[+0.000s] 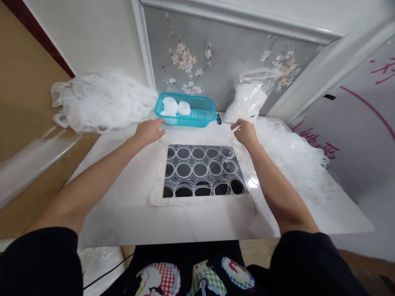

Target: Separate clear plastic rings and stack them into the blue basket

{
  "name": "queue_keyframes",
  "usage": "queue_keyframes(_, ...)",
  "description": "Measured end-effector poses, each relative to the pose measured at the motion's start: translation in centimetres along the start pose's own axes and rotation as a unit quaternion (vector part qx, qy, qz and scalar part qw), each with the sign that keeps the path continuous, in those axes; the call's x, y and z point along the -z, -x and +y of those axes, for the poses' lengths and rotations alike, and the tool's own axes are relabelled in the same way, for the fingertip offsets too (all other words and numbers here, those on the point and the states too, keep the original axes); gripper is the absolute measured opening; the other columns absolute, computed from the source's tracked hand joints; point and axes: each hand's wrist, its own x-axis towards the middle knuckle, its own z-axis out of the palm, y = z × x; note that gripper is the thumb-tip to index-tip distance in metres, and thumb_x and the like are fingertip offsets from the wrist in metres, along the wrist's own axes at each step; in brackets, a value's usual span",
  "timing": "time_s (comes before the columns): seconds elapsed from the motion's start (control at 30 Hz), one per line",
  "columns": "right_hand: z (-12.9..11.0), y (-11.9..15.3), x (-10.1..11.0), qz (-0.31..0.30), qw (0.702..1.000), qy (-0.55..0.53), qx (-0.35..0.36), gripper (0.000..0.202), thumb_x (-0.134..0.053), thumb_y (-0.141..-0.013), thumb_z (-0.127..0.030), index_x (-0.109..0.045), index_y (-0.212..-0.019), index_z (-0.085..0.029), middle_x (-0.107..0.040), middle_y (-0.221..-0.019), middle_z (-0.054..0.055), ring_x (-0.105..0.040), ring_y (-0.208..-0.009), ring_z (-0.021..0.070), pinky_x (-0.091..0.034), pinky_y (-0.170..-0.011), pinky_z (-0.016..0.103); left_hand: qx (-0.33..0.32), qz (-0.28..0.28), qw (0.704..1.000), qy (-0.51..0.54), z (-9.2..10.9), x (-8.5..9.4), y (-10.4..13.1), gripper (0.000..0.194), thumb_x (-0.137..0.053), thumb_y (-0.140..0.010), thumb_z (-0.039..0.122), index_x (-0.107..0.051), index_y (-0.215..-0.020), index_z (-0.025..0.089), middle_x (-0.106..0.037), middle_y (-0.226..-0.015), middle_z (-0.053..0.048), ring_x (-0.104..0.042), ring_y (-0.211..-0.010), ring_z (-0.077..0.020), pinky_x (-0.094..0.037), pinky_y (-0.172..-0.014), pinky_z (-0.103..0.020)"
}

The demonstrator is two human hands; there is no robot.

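A clear plastic sheet printed with white rings lies over a black rectangle (202, 169) on the table in front of me. My left hand (149, 131) is just past its upper left corner, thumb and index finger apart, with nothing visible between them. Its fingertips come close to the front of a blue plastic basket (193, 121); I cannot tell whether they touch. In the basket sit several white round pieces (184, 108). Beyond the sheet's upper right corner, my right hand (246, 132) is closed on a thin white stick (233, 131) that points left.
Piles of white ring-shaped plastic pieces lie at the left (105, 100) and right (286, 154). A clear bag of white material (248, 96) leans against the wall behind. A small dark blue item (219, 119) is beside the basket. The white table's (123, 205) front edge is near my lap.
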Motion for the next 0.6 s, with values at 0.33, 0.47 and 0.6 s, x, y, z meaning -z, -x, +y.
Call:
queue_keyframes(0.33, 0.6, 14.5, 2.7, -0.219, 0.965, 0.14, -0.025, 0.029, -0.054, -0.088, -0.05, -0.054, -0.089, -0.021, -0.07, -0.077, 0.01, -0.066, -0.072, 0.0269, -0.033, -0.056, 0.029, -0.012, -0.126, 0.989, 0.077, -0.5, -1.6, 8.2, 0.05, -0.05, -0.088, 0.051, -0.055, -0.122, 0.014, -0.072, -0.081, -0.009, -0.067, -0.073, -0.0258, -0.038, -0.057, -0.03)
queue_keyframes(0.47, 0.8, 18.4, 2.5, -0.207, 0.973, 0.09, -0.039, 0.018, -0.051, -0.087, -0.04, -0.049, -0.087, -0.023, -0.065, -0.068, 0.005, -0.063, -0.066, 0.0249, -0.032, -0.055, 0.028, -0.111, -0.107, 0.986, 0.065, 1.0, -0.6, 12.0, 0.043, -0.047, -0.091, 0.051, -0.056, -0.115, 0.016, -0.067, -0.067, -0.002, -0.061, -0.056, -0.0208, -0.032, -0.052, -0.027)
queue_keyframes(0.6, 1.5, 19.6, 2.2, -0.171, 0.983, 0.012, -0.068, 0.015, -0.049, -0.084, -0.036, -0.042, -0.077, -0.025, -0.058, -0.059, 0.001, -0.057, -0.059, 0.0224, -0.034, -0.055, 0.028, -0.315, -0.212, 0.924, 0.042, 1.7, 0.7, 15.4, 0.029, -0.057, -0.086, 0.049, -0.065, -0.09, 0.02, -0.069, -0.07, -0.002, -0.061, -0.058, -0.0185, -0.031, -0.054, -0.027)
